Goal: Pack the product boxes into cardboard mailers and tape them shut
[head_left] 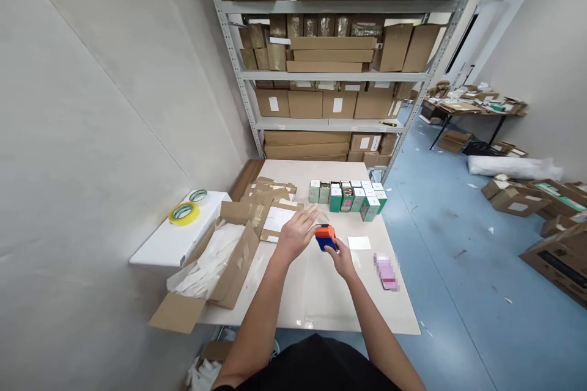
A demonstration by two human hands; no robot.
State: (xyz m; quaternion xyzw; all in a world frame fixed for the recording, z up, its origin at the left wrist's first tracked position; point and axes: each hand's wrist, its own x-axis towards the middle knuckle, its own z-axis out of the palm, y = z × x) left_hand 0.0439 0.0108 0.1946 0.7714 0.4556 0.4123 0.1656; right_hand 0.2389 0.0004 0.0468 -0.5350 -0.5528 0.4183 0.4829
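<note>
Over the middle of the table, my right hand (343, 258) is wrapped around a tape dispenser (325, 237) with an orange top and a blue lower part. My left hand (297, 232) is just left of the dispenser, fingers stretched out toward its orange end. Something thin and see-through shows faintly by those fingertips. To the right of the dispenser lies a white paper slip (359, 243). Beyond my hands stand several small green and white boxes (347, 198) in rows, some with their tops open.
At left, an open carton (238, 269) holds white packing paper. Flattened cardboard (263, 211) lies behind it. A yellow tape roll (184, 213) rests on a white side surface. Near the table's right edge is a blurred pink item (386, 272). A shelf (332, 76) of cartons stands behind.
</note>
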